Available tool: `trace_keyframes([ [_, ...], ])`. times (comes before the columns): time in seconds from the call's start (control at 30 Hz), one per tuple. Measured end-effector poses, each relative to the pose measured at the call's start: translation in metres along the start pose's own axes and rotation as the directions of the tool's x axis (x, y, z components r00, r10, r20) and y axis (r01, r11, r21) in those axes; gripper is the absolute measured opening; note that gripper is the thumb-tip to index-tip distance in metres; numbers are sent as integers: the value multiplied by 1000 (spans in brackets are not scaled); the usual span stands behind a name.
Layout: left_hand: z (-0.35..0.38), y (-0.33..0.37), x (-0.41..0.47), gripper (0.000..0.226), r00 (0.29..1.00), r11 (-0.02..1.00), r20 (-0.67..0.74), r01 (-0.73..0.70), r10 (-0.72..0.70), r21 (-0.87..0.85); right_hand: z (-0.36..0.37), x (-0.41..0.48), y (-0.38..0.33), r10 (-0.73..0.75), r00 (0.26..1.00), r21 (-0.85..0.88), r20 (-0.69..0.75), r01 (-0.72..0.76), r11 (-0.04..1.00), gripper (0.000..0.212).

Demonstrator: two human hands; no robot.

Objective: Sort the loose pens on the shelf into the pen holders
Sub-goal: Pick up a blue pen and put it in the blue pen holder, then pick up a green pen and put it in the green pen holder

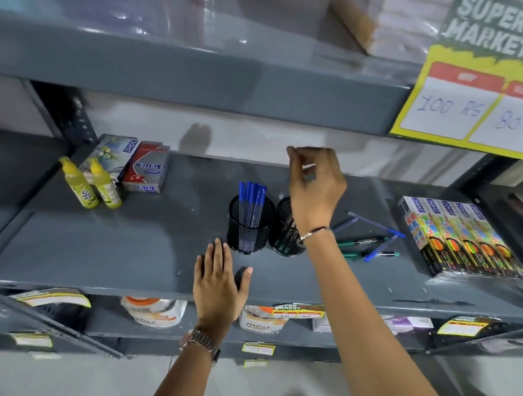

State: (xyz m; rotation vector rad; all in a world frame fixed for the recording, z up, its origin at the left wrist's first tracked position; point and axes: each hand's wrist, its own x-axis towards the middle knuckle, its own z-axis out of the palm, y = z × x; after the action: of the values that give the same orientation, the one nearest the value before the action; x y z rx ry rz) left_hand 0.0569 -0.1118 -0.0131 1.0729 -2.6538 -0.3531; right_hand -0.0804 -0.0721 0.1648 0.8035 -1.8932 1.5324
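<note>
Two black mesh pen holders stand mid-shelf. The left holder [246,230] is filled with several blue-capped pens [252,194]. In the right holder [282,241], green markers show through the mesh. My right hand [315,188] hovers above the right holder with its fingertips pinched on what looks like a thin clear pen barrel [283,187], which is faint and blurred and hangs toward the holder's left rim. My left hand [219,283] lies flat on the shelf just in front of the left holder, holding nothing. Loose blue pens [374,223] and green markers [361,241] lie to the right of the holders.
The grey metal shelf [130,251] also carries two yellow glue bottles [88,185] and boxes [143,167] at the back left. A row of colourful boxes [458,235] sits at the right. A price sign [471,103] hangs from the shelf above. Goods fill the shelf below.
</note>
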Motion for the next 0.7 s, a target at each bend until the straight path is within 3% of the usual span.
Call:
trace_keyframes([
  [0.07,-1,-1,0,71,1000,1000,-13,-5,5,-9,5,5,-8,-38,999,35,-28,39,999,8],
  [0.17,0,-1,0,70,1000,1000,-15,-6,6,-3,15,-5,-6,3,998,48,61,-6,999,11],
  [0.23,1,-1,1,71,1000,1000,-11,1,0,10,21,-18,4,90,982,7,166,-93,996,13],
  [0.37,3,-1,0,73,1000,1000,-13,1,0,31,29,-42,25,305,879,-139,366,-273,952,11],
  [0.57,3,-2,0,72,1000,1000,-22,-13,14,27,29,-52,35,284,883,-356,375,-146,923,15],
  [0.7,3,-1,0,74,999,1000,-37,-8,8,22,16,-51,38,258,906,-336,336,-141,931,23],
])
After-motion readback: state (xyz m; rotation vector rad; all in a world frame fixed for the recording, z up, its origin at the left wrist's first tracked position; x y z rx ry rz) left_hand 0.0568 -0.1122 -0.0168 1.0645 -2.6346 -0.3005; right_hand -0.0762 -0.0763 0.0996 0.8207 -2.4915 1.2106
